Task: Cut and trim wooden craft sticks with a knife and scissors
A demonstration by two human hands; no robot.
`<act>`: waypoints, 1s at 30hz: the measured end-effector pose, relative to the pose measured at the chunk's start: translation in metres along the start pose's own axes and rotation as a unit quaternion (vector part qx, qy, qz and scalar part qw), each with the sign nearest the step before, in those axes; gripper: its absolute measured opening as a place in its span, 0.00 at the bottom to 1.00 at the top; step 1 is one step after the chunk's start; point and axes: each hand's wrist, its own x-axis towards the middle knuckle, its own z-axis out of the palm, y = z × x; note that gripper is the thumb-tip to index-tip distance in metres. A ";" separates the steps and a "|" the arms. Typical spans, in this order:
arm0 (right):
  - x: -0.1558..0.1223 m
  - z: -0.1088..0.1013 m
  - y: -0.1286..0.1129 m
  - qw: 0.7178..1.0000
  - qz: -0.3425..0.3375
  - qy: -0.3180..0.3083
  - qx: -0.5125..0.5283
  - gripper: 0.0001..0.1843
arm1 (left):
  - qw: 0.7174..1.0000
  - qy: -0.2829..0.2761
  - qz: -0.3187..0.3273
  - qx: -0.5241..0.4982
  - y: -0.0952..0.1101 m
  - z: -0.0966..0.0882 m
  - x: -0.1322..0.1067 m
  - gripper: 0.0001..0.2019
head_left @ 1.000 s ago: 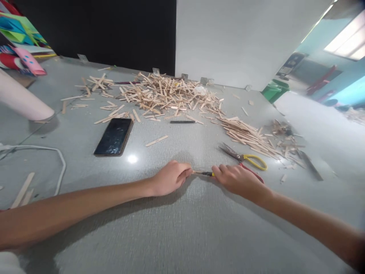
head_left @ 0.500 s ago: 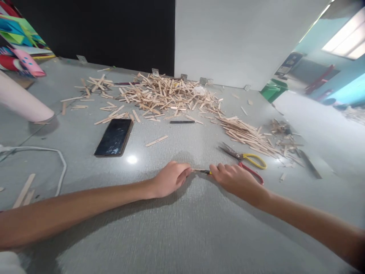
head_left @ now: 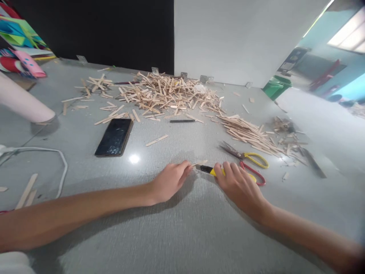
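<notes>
My left hand is closed on one end of a small wooden stick, which sticks out to the right from between thumb and fingers. In my right hand I grip a yellow and black utility knife. Its blade points left and lies against or just beside the stick, near my left fingertips; exact contact is too small to tell. Scissors with one yellow and one red handle lie just beyond my right hand, the red loop partly behind it.
A big heap of wooden sticks lies along the upright panel, with a neater pile to its right. A phone, a dark thin rod, a single stick, a white cable and a pale roll are also on the table.
My right hand has drawn slightly right and down, and more of the knife's yellow handle and black front now shows. The stick's free end has come into sight beyond the blade.
</notes>
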 end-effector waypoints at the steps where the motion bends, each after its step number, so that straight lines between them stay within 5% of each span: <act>1: -0.002 0.000 0.000 1.000 0.005 -0.001 0.004 0.09 | 1.000 0.004 0.000 0.015 0.000 0.000 -0.001 0.18; 8: -0.006 0.011 0.008 0.999 0.013 -0.025 0.038 0.08 | 0.994 0.003 0.038 0.105 -0.009 0.004 -0.005 0.18; 16: -0.004 -0.008 -0.028 0.993 0.076 -0.068 0.062 0.12 | 0.989 0.013 0.064 0.131 -0.017 0.006 -0.004 0.17; 22: 0.012 0.006 0.007 0.986 -0.020 -0.137 0.098 0.12 | 0.989 0.007 0.086 0.119 -0.020 0.009 -0.006 0.14; 30: -0.004 -0.016 -0.042 0.987 0.109 -0.089 0.076 0.13 | 0.988 0.015 0.094 0.119 -0.020 0.009 -0.005 0.14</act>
